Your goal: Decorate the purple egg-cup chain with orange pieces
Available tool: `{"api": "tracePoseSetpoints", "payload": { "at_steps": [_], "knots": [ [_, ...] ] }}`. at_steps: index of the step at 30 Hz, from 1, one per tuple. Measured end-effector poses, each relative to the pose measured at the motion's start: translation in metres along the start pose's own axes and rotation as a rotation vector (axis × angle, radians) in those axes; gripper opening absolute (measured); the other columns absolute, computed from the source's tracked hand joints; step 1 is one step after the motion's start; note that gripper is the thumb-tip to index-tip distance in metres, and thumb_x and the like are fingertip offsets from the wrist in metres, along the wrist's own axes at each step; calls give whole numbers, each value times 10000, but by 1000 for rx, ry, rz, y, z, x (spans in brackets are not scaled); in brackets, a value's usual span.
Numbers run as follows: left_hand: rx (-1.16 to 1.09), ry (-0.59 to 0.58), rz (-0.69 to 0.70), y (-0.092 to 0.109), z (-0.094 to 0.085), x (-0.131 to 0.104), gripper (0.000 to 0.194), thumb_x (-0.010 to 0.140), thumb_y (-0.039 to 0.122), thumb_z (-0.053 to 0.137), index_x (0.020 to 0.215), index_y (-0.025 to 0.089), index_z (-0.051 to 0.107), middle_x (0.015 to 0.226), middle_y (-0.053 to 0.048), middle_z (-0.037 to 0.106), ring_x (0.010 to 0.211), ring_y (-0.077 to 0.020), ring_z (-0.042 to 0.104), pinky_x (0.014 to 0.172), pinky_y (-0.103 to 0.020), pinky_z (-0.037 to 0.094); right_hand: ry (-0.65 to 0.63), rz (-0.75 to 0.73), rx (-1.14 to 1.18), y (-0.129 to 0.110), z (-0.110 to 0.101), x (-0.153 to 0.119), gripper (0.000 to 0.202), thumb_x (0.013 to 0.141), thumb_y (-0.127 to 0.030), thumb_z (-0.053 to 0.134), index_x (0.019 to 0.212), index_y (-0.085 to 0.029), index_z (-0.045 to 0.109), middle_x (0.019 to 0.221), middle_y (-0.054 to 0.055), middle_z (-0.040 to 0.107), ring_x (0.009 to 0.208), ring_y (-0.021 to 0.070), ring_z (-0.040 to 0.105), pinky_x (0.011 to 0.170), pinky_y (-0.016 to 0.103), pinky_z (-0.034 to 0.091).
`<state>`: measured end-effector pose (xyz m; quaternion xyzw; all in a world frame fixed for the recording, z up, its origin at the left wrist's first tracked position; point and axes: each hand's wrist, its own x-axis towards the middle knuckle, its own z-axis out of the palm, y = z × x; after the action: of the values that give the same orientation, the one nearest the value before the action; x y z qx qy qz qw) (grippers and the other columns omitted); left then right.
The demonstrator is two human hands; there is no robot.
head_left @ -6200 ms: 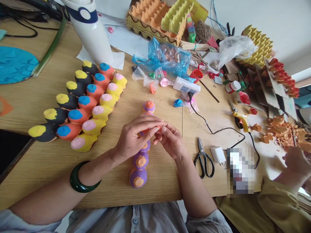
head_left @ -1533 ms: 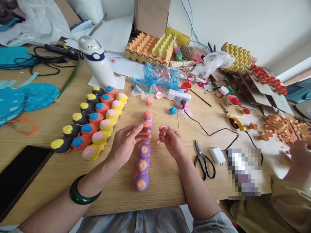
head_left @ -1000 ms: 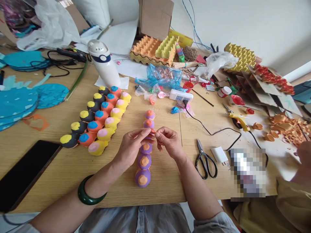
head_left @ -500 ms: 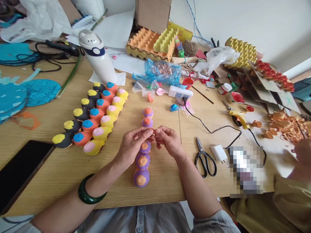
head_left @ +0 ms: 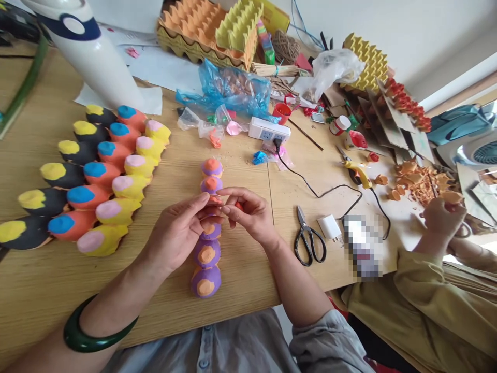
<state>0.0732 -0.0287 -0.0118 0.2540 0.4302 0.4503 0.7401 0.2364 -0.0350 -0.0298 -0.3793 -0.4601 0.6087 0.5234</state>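
Note:
Over the middle of a row of purple egg-carton cups with orange clay tips, my two hands meet. My left hand is closed, pinching a small flattened piece of orange modelling clay between thumb and fingers. My right hand is closed too, its thumb and index finger at the right edge of that piece. Another bit of orange clay shows in the bend of my right fingers. The cups directly beneath my hands are partly hidden.
Left stand rows of painted cups in black, orange and yellow. Behind is a white tumbler. To the right lie scissors, a white charger, a corded yellow glue gun and a power strip. A co-worker's hand is at right.
The view has turned right and come closer, bringing more of the co-worker into sight. My right fingers have shifted, and the orange clay between my hands shows more clearly.

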Motion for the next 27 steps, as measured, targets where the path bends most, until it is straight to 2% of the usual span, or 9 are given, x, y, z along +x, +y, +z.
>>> {"api": "tracePoseSetpoints", "payload": {
  "at_steps": [3, 8, 11, 14, 16, 18, 21, 24, 27],
  "knots": [
    [16, -26, -35, 0, -1, 0, 277, 683, 486, 925, 789, 247, 833, 889, -59, 792, 823, -224, 708, 678, -326, 611, 7, 15, -24, -5, 2, -1, 323, 797, -458, 830, 1022, -235, 766, 672, -55, 603, 538, 80, 503, 495, 222, 450],
    [45, -56, -32, -1, 1, -2, 259, 688, 481, 920, 769, 252, 831, 864, -66, 796, 798, -244, 721, 705, -372, 610, -1, -7, 10, -10, 2, -3, 158, 819, -358, 824, 943, -261, 807, 645, -38, 611, 551, 106, 513, 514, 250, 430],
    [116, -43, 26, -4, -2, -3, 257, 708, 490, 902, 774, 254, 827, 847, -61, 799, 803, -260, 733, 718, -386, 613, 9, 46, -11, -9, 1, -3, 198, 810, -380, 834, 962, -257, 807, 626, -38, 586, 544, 114, 489, 519, 264, 428],
    [268, -14, 151, -7, -5, -5, 250, 787, 488, 850, 871, 253, 835, 863, -46, 807, 829, -248, 744, 786, -373, 613, 17, 84, -44, -1, 0, -2, 289, 797, -441, 840, 1001, -241, 797, 624, -44, 570, 531, 102, 473, 518, 258, 434],
    [331, -13, 172, -6, -6, -5, 260, 834, 486, 814, 919, 241, 838, 897, -47, 812, 829, -229, 748, 825, -355, 606, 40, 104, -50, 4, -2, -1, 342, 776, -508, 843, 968, -230, 791, 625, -41, 583, 529, 104, 494, 508, 255, 448],
    [312, -61, 135, -3, -5, -5, 293, 828, 514, 811, 912, 235, 842, 894, -56, 811, 810, -228, 748, 817, -354, 606, 55, 108, -37, 8, -3, 1, 382, 757, -550, 844, 944, -222, 783, 638, -38, 606, 538, 104, 529, 510, 247, 461],
    [195, -134, 34, 3, -1, -5, 342, 732, 546, 877, 841, 223, 847, 835, -71, 800, 771, -237, 742, 759, -358, 611, 51, 93, -39, 10, -4, 2, 404, 740, -542, 861, 956, -210, 782, 652, -40, 625, 551, 96, 538, 532, 237, 476],
    [94, -176, -67, 7, -1, -5, 338, 663, 498, 936, 815, 208, 853, 816, -80, 795, 769, -218, 737, 734, -321, 605, 37, 87, -32, 10, -3, 2, 403, 729, -535, 871, 949, -208, 786, 653, -40, 637, 546, 98, 540, 536, 238, 481],
    [55, -193, -101, 8, -3, -5, 330, 634, 434, 967, 844, 204, 858, 871, -83, 810, 783, -191, 735, 754, -289, 599, 24, 95, -20, 9, -3, 1, 409, 717, -534, 880, 949, -209, 791, 635, -45, 629, 544, 98, 544, 532, 231, 480]
  ]
}}
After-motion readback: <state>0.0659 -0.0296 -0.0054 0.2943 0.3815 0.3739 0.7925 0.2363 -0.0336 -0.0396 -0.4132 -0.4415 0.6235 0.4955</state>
